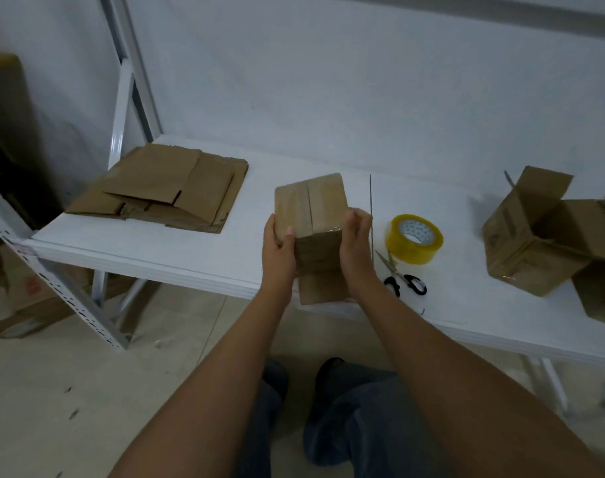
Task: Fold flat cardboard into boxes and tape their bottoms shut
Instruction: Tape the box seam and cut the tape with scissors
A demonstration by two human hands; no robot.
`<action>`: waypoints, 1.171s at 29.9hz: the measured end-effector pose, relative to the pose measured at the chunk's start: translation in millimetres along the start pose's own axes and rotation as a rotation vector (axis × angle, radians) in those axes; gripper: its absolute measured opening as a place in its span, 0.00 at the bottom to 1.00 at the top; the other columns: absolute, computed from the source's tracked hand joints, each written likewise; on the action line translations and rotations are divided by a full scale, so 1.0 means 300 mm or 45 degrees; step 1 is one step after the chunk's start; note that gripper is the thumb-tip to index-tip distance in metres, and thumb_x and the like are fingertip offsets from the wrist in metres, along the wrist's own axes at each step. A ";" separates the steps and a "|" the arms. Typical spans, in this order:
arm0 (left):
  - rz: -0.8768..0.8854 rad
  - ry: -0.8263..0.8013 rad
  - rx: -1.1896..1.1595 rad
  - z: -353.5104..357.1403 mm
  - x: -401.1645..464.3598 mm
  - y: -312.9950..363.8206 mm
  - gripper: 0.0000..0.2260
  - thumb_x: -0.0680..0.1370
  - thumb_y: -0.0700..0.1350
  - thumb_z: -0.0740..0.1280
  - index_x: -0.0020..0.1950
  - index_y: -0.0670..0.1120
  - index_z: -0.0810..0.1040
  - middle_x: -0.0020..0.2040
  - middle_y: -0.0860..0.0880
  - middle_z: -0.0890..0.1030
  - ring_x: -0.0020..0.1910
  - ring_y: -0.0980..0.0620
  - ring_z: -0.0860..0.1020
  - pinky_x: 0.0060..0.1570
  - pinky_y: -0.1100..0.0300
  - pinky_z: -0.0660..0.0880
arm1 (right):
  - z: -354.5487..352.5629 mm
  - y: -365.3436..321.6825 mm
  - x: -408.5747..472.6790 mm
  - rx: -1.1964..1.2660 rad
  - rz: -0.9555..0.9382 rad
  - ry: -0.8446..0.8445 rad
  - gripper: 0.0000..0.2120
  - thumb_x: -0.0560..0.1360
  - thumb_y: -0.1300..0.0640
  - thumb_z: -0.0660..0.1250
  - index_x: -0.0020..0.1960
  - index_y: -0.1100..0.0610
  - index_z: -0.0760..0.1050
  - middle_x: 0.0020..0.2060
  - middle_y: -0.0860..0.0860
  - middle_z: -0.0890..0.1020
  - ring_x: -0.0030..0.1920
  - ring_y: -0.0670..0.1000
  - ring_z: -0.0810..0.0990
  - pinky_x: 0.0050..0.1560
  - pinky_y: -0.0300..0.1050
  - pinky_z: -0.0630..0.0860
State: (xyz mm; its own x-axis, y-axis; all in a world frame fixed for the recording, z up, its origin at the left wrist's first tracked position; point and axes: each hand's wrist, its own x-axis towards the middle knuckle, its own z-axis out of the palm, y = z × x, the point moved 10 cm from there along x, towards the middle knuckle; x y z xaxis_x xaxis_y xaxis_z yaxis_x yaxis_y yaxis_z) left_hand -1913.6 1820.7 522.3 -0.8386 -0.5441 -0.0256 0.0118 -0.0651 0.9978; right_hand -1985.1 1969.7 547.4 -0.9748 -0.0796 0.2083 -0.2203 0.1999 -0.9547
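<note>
Both hands grip one box [311,215] over the desk [197,246] edge, left hand [279,236] and right hand [356,236] curled round its sides, taped bottom seam up. Taping looks done; next, probably, it goes with the finished boxes [535,243] beyond the right hand, past the tape roll [414,238].

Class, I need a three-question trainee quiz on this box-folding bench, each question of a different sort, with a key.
1. True or false: the tape roll lies left of the box that both hands hold.
2. What lies just in front of the tape roll: A scissors, B knife, C pen?
3. Fill in: the flat cardboard stack lies at the table's ____ end.

Key: 1 false, it lies right of it. 2 A. 3 left. The left hand and right hand grip the box's sides.
</note>
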 end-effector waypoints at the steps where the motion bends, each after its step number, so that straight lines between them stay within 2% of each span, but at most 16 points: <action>1: -0.003 -0.061 -0.046 -0.003 -0.004 -0.002 0.24 0.83 0.50 0.56 0.78 0.49 0.55 0.73 0.47 0.64 0.69 0.48 0.66 0.62 0.55 0.72 | -0.016 -0.064 0.002 -0.084 -0.123 0.008 0.10 0.83 0.48 0.49 0.55 0.53 0.65 0.50 0.53 0.74 0.51 0.52 0.74 0.51 0.47 0.72; 3: -0.020 -0.173 -0.061 -0.015 -0.002 -0.010 0.25 0.83 0.52 0.55 0.78 0.50 0.53 0.75 0.47 0.61 0.72 0.46 0.64 0.68 0.52 0.66 | -0.010 -0.168 -0.012 -0.269 -0.305 -0.067 0.17 0.82 0.46 0.48 0.55 0.54 0.71 0.49 0.52 0.76 0.50 0.50 0.74 0.50 0.47 0.72; 5: -0.023 -0.202 0.076 -0.055 -0.014 -0.005 0.22 0.84 0.51 0.53 0.78 0.50 0.54 0.77 0.47 0.56 0.75 0.47 0.58 0.72 0.54 0.59 | 0.058 -0.199 -0.039 -0.464 -0.378 -0.283 0.18 0.82 0.47 0.50 0.63 0.52 0.73 0.57 0.50 0.77 0.57 0.48 0.74 0.57 0.47 0.71; 8: 0.072 -0.035 0.081 -0.175 -0.028 0.076 0.20 0.84 0.48 0.51 0.77 0.52 0.57 0.78 0.52 0.53 0.77 0.54 0.51 0.74 0.56 0.51 | 0.255 -0.152 -0.135 -1.092 -0.635 -0.693 0.21 0.81 0.52 0.55 0.74 0.52 0.62 0.74 0.51 0.62 0.74 0.52 0.59 0.73 0.50 0.53; 11: 0.181 -0.088 0.014 -0.231 -0.028 0.157 0.19 0.85 0.47 0.50 0.77 0.49 0.59 0.75 0.55 0.61 0.71 0.62 0.59 0.64 0.73 0.56 | 0.328 -0.129 -0.172 -1.326 -0.736 -0.630 0.26 0.82 0.53 0.54 0.78 0.54 0.50 0.77 0.51 0.50 0.77 0.51 0.45 0.74 0.50 0.39; 13: 0.236 -0.259 0.272 -0.222 -0.025 0.156 0.21 0.84 0.50 0.49 0.77 0.49 0.58 0.75 0.54 0.63 0.72 0.60 0.61 0.64 0.71 0.58 | 0.331 -0.124 -0.173 -1.315 -0.724 -0.609 0.27 0.82 0.52 0.52 0.78 0.56 0.47 0.78 0.51 0.49 0.77 0.50 0.44 0.73 0.49 0.37; 15: 0.373 -0.401 0.914 -0.195 -0.038 0.126 0.22 0.84 0.54 0.47 0.77 0.52 0.57 0.76 0.53 0.61 0.74 0.57 0.60 0.69 0.61 0.58 | 0.321 -0.121 -0.181 -1.256 -0.710 -0.621 0.26 0.83 0.51 0.50 0.78 0.56 0.48 0.78 0.51 0.50 0.77 0.50 0.45 0.74 0.48 0.38; 16: 0.453 -0.413 1.154 -0.186 -0.040 0.116 0.22 0.84 0.53 0.47 0.77 0.51 0.58 0.77 0.53 0.59 0.75 0.56 0.58 0.70 0.59 0.57 | 0.299 -0.121 -0.179 -1.208 -0.677 -0.585 0.25 0.83 0.51 0.49 0.78 0.57 0.50 0.77 0.52 0.52 0.77 0.50 0.46 0.74 0.48 0.40; 18: 0.538 -0.360 1.307 -0.186 -0.041 0.119 0.21 0.84 0.52 0.47 0.77 0.50 0.58 0.78 0.54 0.57 0.76 0.56 0.55 0.72 0.57 0.56 | 0.221 -0.130 -0.161 -1.165 -0.618 -0.401 0.25 0.82 0.52 0.51 0.77 0.58 0.52 0.77 0.53 0.53 0.77 0.51 0.48 0.75 0.49 0.43; 20: 0.533 -0.292 1.290 -0.210 -0.040 0.120 0.22 0.84 0.53 0.48 0.77 0.50 0.57 0.78 0.54 0.55 0.76 0.56 0.55 0.72 0.54 0.58 | 0.128 -0.146 -0.148 -1.201 -0.600 -0.180 0.27 0.81 0.53 0.57 0.77 0.60 0.53 0.77 0.54 0.54 0.77 0.53 0.50 0.76 0.52 0.47; 22: 0.523 -0.267 1.270 -0.232 -0.039 0.108 0.21 0.84 0.51 0.49 0.78 0.49 0.57 0.78 0.53 0.55 0.76 0.55 0.55 0.72 0.55 0.57 | 0.072 -0.141 -0.138 -1.130 -0.528 -0.110 0.30 0.79 0.54 0.61 0.77 0.60 0.53 0.77 0.54 0.52 0.77 0.54 0.52 0.75 0.52 0.56; 24: 0.526 -0.264 1.251 -0.244 -0.048 0.104 0.21 0.84 0.48 0.49 0.77 0.48 0.57 0.78 0.52 0.56 0.76 0.55 0.54 0.72 0.59 0.54 | 0.069 -0.145 -0.144 -0.922 -0.476 -0.156 0.32 0.79 0.54 0.63 0.77 0.58 0.52 0.77 0.52 0.49 0.75 0.52 0.55 0.69 0.45 0.63; 26: 0.467 -0.249 1.185 -0.268 -0.051 0.096 0.21 0.84 0.48 0.49 0.77 0.47 0.56 0.78 0.51 0.55 0.76 0.55 0.54 0.71 0.62 0.51 | 0.092 -0.178 -0.162 -0.705 -0.488 -0.167 0.31 0.79 0.56 0.63 0.77 0.57 0.53 0.77 0.50 0.51 0.74 0.47 0.57 0.63 0.39 0.65; 29: 0.338 -0.244 1.067 -0.317 -0.067 0.068 0.21 0.84 0.49 0.49 0.78 0.47 0.54 0.78 0.50 0.53 0.77 0.54 0.52 0.71 0.64 0.48 | 0.137 -0.194 -0.185 -0.387 -0.405 -0.226 0.33 0.79 0.58 0.64 0.77 0.54 0.51 0.75 0.51 0.60 0.71 0.45 0.62 0.66 0.41 0.65; 32: 0.264 -0.293 0.947 -0.339 -0.110 0.023 0.22 0.84 0.48 0.49 0.78 0.46 0.51 0.79 0.49 0.50 0.77 0.53 0.49 0.70 0.66 0.45 | 0.217 -0.156 -0.224 -0.539 -0.422 -0.457 0.30 0.80 0.53 0.61 0.77 0.50 0.52 0.74 0.49 0.63 0.70 0.49 0.66 0.64 0.41 0.65; 35: 0.116 -0.406 0.823 -0.336 -0.154 -0.039 0.22 0.84 0.47 0.50 0.78 0.46 0.52 0.78 0.49 0.52 0.77 0.52 0.52 0.67 0.68 0.47 | 0.209 -0.148 -0.237 -0.610 -0.529 -0.445 0.24 0.81 0.58 0.57 0.76 0.50 0.58 0.74 0.50 0.64 0.71 0.52 0.66 0.65 0.43 0.66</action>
State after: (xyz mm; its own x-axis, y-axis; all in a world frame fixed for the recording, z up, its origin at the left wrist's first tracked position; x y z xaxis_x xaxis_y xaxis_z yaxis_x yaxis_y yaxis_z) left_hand -1820.1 1762.5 505.5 -0.9688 -0.2471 -0.0200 -0.1523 0.5296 0.8344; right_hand -1903.7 1905.1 561.6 -0.7568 -0.5338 0.3772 -0.6394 0.4848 -0.5968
